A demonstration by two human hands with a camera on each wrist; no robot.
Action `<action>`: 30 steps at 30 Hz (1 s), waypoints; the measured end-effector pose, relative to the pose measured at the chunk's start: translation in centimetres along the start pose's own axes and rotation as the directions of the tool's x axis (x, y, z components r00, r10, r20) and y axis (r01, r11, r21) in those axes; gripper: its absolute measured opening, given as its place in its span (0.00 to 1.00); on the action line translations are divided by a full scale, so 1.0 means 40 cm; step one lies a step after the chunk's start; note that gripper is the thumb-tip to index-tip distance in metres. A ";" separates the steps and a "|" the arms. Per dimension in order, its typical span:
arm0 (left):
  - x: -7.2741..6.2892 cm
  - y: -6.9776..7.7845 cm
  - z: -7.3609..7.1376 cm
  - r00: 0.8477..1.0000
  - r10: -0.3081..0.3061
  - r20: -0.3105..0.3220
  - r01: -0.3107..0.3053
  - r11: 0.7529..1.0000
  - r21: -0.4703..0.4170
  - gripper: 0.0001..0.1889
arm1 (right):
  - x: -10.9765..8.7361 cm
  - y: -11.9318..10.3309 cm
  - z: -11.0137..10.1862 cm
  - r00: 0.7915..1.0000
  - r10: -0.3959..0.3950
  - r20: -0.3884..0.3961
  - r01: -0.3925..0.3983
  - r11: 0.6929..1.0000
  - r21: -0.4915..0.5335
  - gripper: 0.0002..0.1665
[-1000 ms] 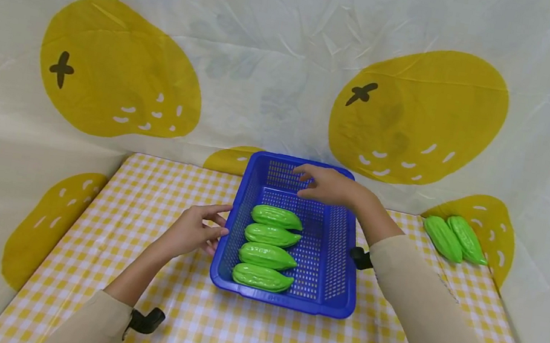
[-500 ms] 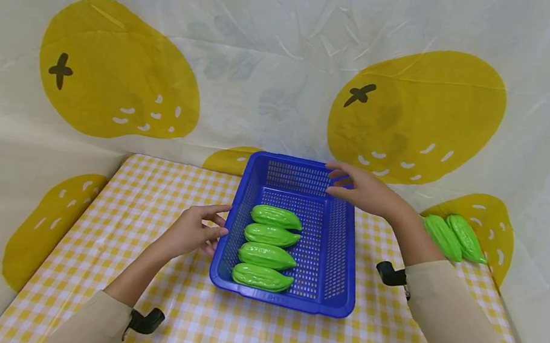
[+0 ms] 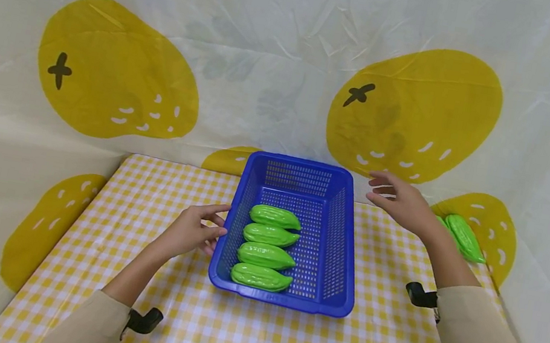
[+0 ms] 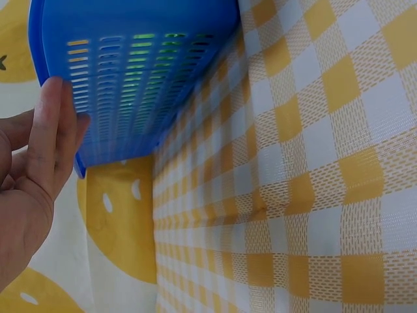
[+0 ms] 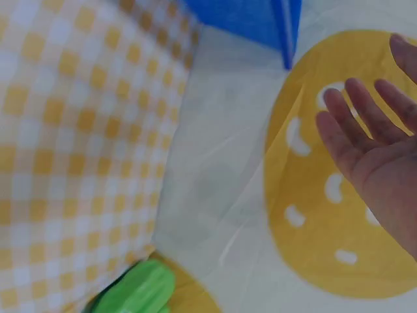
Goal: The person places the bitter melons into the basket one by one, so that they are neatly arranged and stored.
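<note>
A blue slotted plastic basket (image 3: 280,300) stands on the table. Inside it several green bitter melons (image 3: 265,256) lie in a row along the left side, stems and tips crosswise. My left hand (image 3: 189,231) is at the basket's left rim, its relaxed fingers against the outer wall, as the left wrist view also shows on the basket (image 4: 130,85). Beyond the basket's back right corner my right hand (image 3: 404,206) is in the air with loosely bent fingers and nothing in it. Past that wrist lie two more bitter melons (image 3: 466,239), one mostly hidden by the forearm.
A yellow-and-white checked cloth (image 3: 150,192) covers the table. Behind it and at both sides hangs a pale curtain (image 3: 270,72) printed with large yellow fruit. The basket's back edge is close to the back curtain.
My right hand has moved right from over the back of the basket to outside it, toward the two loose bitter melons. My left hand, the basket and its contents have stayed put.
</note>
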State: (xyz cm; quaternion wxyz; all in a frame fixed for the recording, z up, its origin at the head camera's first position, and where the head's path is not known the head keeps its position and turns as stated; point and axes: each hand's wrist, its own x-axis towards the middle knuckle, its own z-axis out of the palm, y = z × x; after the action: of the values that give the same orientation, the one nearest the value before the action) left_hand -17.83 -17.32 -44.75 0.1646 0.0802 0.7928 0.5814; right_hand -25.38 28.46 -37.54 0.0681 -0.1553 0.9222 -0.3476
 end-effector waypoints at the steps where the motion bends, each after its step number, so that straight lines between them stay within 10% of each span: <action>1: 0.000 0.000 0.001 1.000 -0.001 0.000 0.001 1.000 -0.002 0.32 | -0.007 0.010 -0.004 1.000 0.004 -0.014 -0.004 1.000 -0.001 0.38; 30: -0.005 -0.002 -0.004 1.000 0.021 -0.006 -0.021 1.000 0.013 0.30 | -0.160 0.304 -0.074 0.954 0.249 -0.169 -0.276 0.948 -0.157 0.48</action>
State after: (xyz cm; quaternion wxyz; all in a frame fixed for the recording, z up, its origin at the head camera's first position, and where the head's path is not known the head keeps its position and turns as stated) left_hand -17.69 -17.56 -44.75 0.1556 0.0880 0.7960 0.5783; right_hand -22.95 41.06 -43.26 0.0315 -0.0103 0.9645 -0.2618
